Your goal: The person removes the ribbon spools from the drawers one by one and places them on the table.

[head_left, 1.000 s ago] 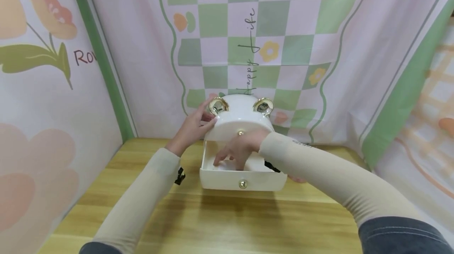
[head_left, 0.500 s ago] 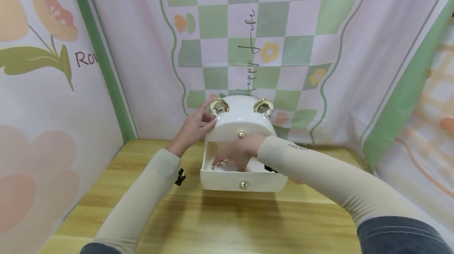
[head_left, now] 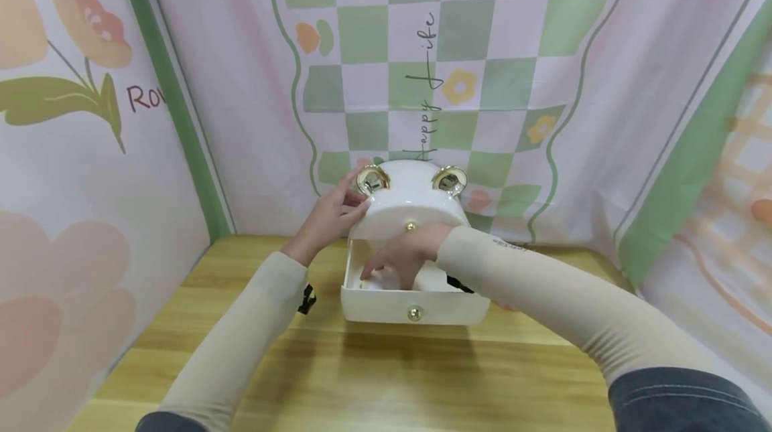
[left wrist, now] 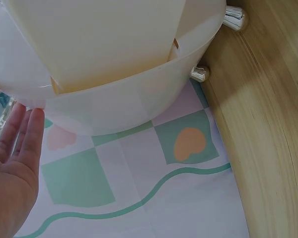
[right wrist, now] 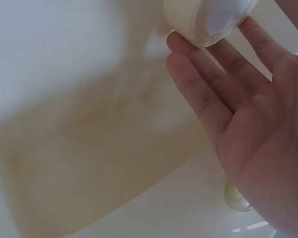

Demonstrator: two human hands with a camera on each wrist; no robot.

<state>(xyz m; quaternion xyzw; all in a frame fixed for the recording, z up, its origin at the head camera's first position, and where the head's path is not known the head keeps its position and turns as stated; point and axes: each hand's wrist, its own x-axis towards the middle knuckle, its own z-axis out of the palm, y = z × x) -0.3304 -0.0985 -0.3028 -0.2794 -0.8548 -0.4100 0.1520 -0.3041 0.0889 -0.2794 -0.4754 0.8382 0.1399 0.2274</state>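
Observation:
A white storage box (head_left: pixel 410 181) with two gold-rimmed, eye-like domes stands near the back of the table. Its lower drawer (head_left: pixel 374 307) is pulled out towards me. My left hand (head_left: pixel 328 214) rests on the box's left side beside the left dome, fingers straight along it in the left wrist view. Reaching down inside the drawer is my right hand (head_left: pixel 410 252), its index finger near the left wall. In the right wrist view its fingers bend round a glossy, rounded, pale object (right wrist: pixel 208 20); the object's kind is unclear.
Gold knobs mark the upper compartment (head_left: pixel 410 226) and the drawer front. A wooden table (head_left: pixel 289 372) lies beneath. Behind the box hangs a checked green-and-white curtain (head_left: pixel 364 33), with printed fabric on both sides. Small shiny feet (left wrist: pixel 199 74) hold the box off the table.
The right hand's fingers shift slightly inside the drawer. The left hand, box and open drawer stay almost as they were.

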